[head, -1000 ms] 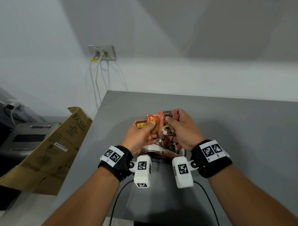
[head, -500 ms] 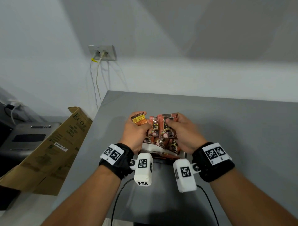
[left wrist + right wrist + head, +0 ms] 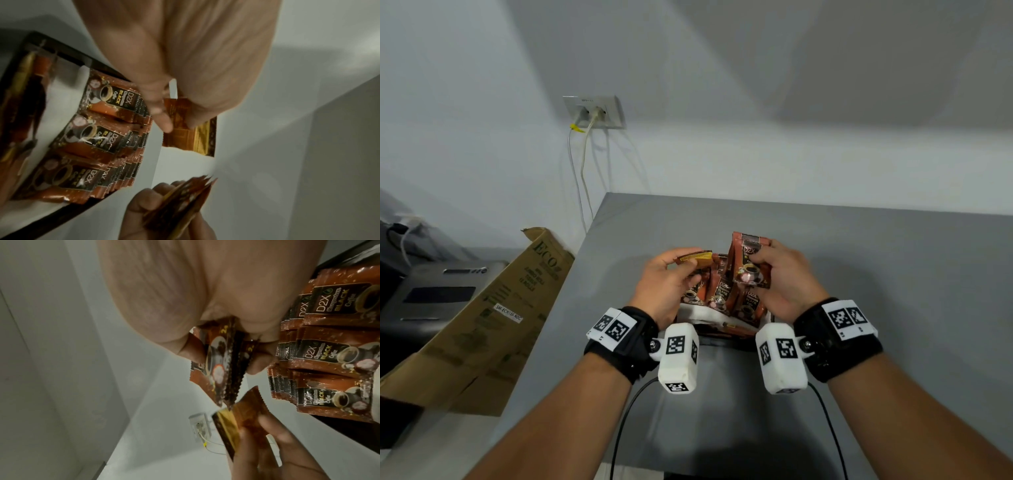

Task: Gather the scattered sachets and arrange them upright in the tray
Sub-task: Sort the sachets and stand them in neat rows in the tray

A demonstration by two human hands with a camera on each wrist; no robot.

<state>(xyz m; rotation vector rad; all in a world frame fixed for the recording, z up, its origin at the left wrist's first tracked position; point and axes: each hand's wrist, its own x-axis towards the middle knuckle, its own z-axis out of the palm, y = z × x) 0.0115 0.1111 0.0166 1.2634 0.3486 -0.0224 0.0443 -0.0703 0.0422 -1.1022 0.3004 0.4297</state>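
Now a single orange-gold foil sachet (image 3: 697, 257) is pinched in left hand (image 3: 666, 286) fingers; thin stack of brown coffee sachets (image 3: 750, 262) gripped by right hand (image 3: 786, 279), both above dark tray (image 3: 68, 48) w/ upright rows. Risk: loose stack fanning, slipping, toppling rows on insertion.

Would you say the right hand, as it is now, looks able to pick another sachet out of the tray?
Probably not yet: the right hand hovers directly over the tray, but its fingers already grip a few sachets, leaving none free.
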